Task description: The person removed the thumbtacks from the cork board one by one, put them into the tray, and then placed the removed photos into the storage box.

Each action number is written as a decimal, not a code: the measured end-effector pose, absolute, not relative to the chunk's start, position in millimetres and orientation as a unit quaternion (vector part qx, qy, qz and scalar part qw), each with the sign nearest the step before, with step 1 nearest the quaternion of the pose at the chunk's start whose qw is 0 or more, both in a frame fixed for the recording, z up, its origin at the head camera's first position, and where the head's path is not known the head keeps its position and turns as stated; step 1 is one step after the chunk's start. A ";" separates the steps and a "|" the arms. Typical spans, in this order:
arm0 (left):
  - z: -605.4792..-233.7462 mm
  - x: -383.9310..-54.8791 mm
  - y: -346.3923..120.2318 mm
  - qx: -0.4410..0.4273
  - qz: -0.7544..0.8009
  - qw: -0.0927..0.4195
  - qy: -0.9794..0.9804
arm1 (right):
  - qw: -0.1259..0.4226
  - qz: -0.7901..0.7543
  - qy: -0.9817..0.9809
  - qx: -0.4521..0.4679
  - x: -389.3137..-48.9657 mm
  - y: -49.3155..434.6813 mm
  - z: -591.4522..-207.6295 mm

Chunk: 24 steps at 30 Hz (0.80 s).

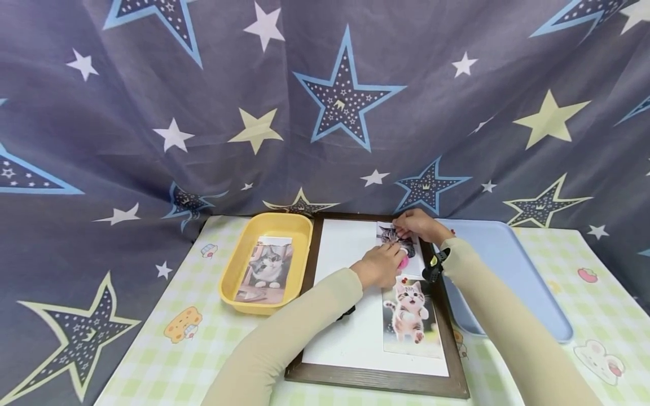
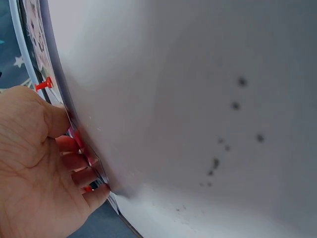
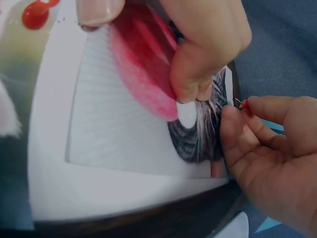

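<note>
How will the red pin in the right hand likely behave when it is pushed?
The pin is probably very light, being smaller than the fingertips holding it. The visible bit of its needle looks straight, so it may stay stiff. Dropped, it might roll: the lower photo's pin looks round-headed.

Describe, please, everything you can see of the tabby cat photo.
The tabby cat photo is a rectangular print, apparently paper, showing a dark-striped cat and a pink, curved shape on a mostly pale ground. It lies, image upright, on the upper right of the framed white board, just above the kitten photo. The left hand rests on it, hiding part, and the right hand pinches a red push pin by its top edge; whether the pin has gone in is unclear.
</note>
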<state>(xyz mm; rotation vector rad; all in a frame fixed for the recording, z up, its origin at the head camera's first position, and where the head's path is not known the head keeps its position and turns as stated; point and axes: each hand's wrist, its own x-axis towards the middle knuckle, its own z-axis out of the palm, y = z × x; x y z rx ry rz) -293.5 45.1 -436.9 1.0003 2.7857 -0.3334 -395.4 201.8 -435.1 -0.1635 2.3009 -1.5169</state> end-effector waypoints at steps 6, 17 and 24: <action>-436.8 -293.1 49.0 0.327 -0.116 0.089 0.934 | 0.193 -0.524 0.828 -0.058 -394.6 205.3 -432.9; -440.3 -294.2 48.4 0.322 -0.110 0.101 0.935 | 0.179 -0.477 0.857 -0.077 -384.6 211.9 -416.4; -439.2 -295.9 49.0 0.318 -0.110 0.093 0.937 | 0.152 -0.467 0.868 -0.077 -375.6 228.7 -400.4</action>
